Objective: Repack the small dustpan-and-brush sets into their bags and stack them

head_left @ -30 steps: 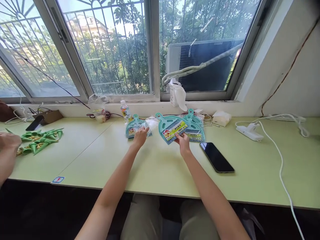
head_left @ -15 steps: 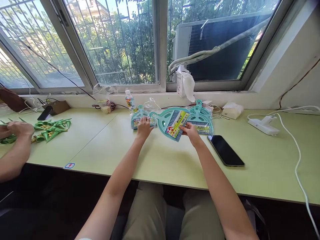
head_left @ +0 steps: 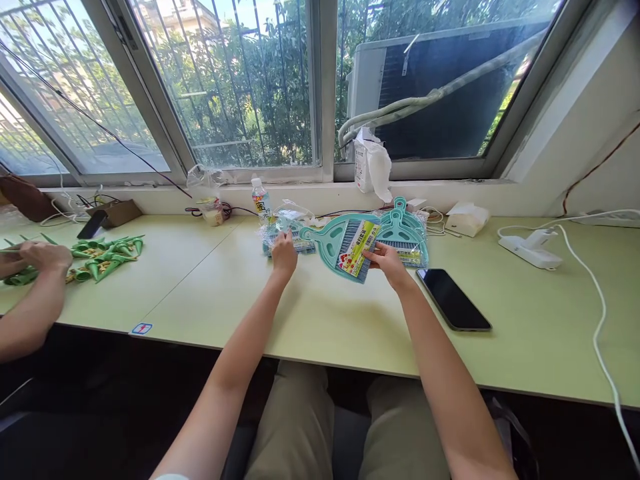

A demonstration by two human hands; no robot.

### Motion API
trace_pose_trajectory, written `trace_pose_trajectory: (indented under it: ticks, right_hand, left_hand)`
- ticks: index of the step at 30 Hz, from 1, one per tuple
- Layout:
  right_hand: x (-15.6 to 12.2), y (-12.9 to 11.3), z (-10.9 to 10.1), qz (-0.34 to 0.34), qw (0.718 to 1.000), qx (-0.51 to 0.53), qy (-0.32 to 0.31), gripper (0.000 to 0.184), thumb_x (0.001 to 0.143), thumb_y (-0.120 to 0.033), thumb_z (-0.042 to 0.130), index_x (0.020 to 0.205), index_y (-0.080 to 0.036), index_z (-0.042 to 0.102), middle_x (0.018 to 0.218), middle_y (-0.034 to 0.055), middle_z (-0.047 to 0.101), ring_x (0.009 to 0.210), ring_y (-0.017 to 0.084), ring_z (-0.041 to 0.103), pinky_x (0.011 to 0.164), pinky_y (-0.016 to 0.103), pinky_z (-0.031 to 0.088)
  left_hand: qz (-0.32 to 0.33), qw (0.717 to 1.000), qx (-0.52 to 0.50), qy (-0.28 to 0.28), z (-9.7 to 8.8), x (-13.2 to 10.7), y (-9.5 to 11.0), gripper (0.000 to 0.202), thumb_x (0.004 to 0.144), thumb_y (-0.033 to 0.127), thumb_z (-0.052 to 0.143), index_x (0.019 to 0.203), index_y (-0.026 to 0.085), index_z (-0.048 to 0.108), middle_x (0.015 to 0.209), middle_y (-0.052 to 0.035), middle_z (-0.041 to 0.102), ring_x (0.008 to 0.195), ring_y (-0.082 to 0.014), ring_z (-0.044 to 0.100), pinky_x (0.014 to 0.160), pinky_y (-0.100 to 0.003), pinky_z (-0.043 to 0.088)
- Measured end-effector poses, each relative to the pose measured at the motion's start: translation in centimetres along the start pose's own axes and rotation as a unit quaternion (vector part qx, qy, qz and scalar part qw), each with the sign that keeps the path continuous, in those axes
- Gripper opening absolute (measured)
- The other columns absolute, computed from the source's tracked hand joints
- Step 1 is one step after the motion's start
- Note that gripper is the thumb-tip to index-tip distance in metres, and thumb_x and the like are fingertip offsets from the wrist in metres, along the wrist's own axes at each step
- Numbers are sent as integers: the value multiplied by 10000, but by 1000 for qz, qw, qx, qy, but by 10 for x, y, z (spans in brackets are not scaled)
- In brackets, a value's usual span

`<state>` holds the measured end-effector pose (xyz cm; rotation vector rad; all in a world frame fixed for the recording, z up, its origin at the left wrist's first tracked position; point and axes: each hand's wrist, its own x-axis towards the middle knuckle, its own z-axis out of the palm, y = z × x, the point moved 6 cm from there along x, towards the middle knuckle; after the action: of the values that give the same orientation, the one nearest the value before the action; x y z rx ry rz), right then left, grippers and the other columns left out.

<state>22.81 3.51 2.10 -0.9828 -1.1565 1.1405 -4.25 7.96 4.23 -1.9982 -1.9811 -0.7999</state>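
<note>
My right hand (head_left: 389, 262) grips the lower right edge of a teal dustpan-and-brush set (head_left: 327, 248), held tilted above the table with its handle to the left. A yellow printed label (head_left: 361, 248) lies across the brush's grey-blue bristles. My left hand (head_left: 285, 255) is closed, its fingertips pinching clear plastic at the near side of a bagged dustpan set (head_left: 304, 244). Crinkled film hides much of that bagged set. Behind the held set, to the right, lie more dustpan sets (head_left: 400, 232) in clear wrap, partly covered by it.
A black phone (head_left: 454, 299) lies right of my right hand. Beyond it sits a white power strip (head_left: 531, 248) with a trailing cable. A drink bottle (head_left: 261, 200) stands near the sill. At left, a co-worker's hands (head_left: 43, 259) work beside green cone-shaped pieces (head_left: 107, 257).
My left hand has shifted slightly left and its fingers have closed on the plastic, which now bunches up over the left set. The right hand's set stays almost in place.
</note>
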Motion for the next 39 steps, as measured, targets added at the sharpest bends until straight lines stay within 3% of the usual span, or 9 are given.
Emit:
trace_pose_trajectory:
  ticks: [4,9,17,20,27,34,39]
  right_hand:
    - [5,10,-3,8,998,-23,59,271,624,-262,775,848,-169,655,790,62,732,705,220,690,596,345,588]
    - [9,18,-7,-31,987,-69,140,185,635,-209,740,783,-180,632,727,49,720,670,216,679,587,354,594]
    - [3,17,19,6,999,-13,33,215,669,-234,741,849,-171,642,797,60,735,729,226,699,662,411,611]
    - [3,20,17,14,998,-21,54,223,661,-233,746,843,-169,635,766,54,725,699,213,690,639,396,609]
    - [4,23,-1,-20,983,-67,168,177,699,-203,678,862,-169,620,801,60,715,720,203,679,621,338,599]
    - [3,26,12,48,993,55,89,211,656,-169,749,835,-158,636,775,53,720,698,197,685,679,392,605]
    - [5,26,7,39,990,82,104,236,624,-183,782,814,-162,645,760,38,720,686,182,680,661,363,605]
  left_hand:
    - [17,1000,-16,-8,1,-2,6,589,846,40,298,1407,195,392,1178,-160,511,1010,-266,564,772,-333,461]
    - [43,999,-17,-12,1,-6,15,569,870,68,315,1418,209,370,1157,-149,509,997,-256,574,755,-320,471]
    - [99,995,-18,-21,-2,-10,27,572,883,89,314,1440,218,322,1186,-132,510,1035,-244,560,734,-290,461]
    - [128,991,-31,-19,-3,-14,34,583,887,95,330,1450,243,302,1184,-115,520,1035,-234,559,708,-273,452]
    - [143,987,-68,7,-2,-18,42,610,871,89,379,1449,272,313,1108,-86,568,930,-203,584,629,-255,437]
    - [195,974,-105,52,-3,-25,52,550,886,89,358,1401,275,407,1090,-81,582,980,-201,565,635,-249,445]
    - [241,954,-157,86,-13,-31,59,491,907,133,381,1372,276,445,1047,-58,630,1009,-194,551,667,-238,453]
